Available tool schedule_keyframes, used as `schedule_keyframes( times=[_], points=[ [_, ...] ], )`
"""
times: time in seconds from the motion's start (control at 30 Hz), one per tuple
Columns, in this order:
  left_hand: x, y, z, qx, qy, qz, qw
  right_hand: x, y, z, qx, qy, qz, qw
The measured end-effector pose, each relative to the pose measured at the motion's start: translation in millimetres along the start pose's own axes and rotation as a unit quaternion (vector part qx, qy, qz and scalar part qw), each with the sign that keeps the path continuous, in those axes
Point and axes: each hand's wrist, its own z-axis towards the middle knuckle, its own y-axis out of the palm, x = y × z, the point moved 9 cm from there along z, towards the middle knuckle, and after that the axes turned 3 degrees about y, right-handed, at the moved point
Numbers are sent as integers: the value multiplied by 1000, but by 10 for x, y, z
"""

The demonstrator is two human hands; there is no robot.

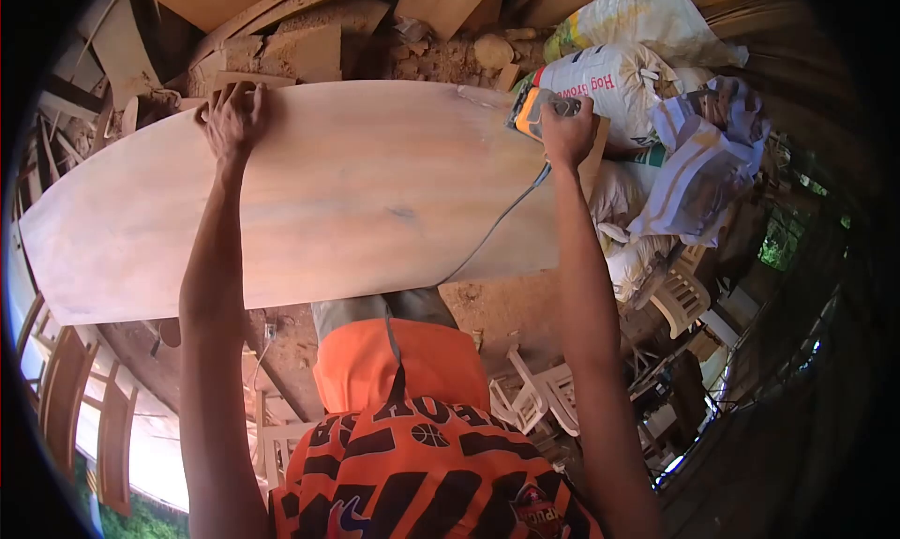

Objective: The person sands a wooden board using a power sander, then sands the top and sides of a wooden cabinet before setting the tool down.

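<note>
A large pale wooden board (375, 178), with a curved far edge and a tapering left end, lies across in front of me. My left hand (232, 119) is at its far edge on the left, fingers bent over the rim. At the board's right end, my right hand (569, 131) is closed around an orange and black power sander (531, 112). The sander sits on the board near its far right corner; its underside is hidden. A dark power cord (497, 222) runs from it over the board to the near edge by my waist.
Stuffed sacks (600, 89) stand just beyond the board's right end, with a striped bag (698, 173) beside them. Wood offcuts (305, 52) and sawdust lie along the far side. White plastic chairs (680, 297) are at the right, and wooden frames (114, 436) at the lower left.
</note>
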Motion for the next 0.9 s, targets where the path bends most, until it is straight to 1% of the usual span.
schedule_keyframes(
  times=[0.03,0.1,0.17,0.23,0.3,0.33,0.4,0.53,0.63,0.7,0.77,0.83,0.9],
  points=[
    [2,22,-40,-6,-3,1,1000,-165,-5,24,6,-26,9,1000],
    [4,-42,-13,30,8,0,1000,-374,77,-12,-16,-25,-1,1000],
    [-11,-52,-6,36,8,-4,999,-652,126,-123,-11,-66,10,998],
    [-3,-56,-16,53,14,-8,998,-899,169,-261,-12,-80,7,997],
    [-5,-50,-5,47,15,-14,999,-1157,229,-412,-16,-128,17,991],
    [-12,-49,-14,42,14,-18,999,-1234,247,-476,-17,-125,17,992],
    [-19,-44,-35,26,7,-12,1000,-1409,257,-596,-22,-165,22,986],
    [-63,32,-25,-7,-11,-1,1000,-1431,212,-577,-27,-166,20,986],
    [-72,32,-27,7,-2,-9,1000,-1264,176,-444,-26,-155,25,987],
    [-69,30,-16,1,-6,-7,1000,-1141,129,-347,-7,-144,11,990],
    [-88,41,-25,-5,-10,-5,1000,-1031,118,-262,-11,-136,3,991],
    [-85,25,-30,15,-3,-1,1000,-875,105,-164,-8,-114,-13,993],
    [-90,45,-28,12,-4,-1,1000,-753,67,-71,-9,-105,-8,994]
  ],
)
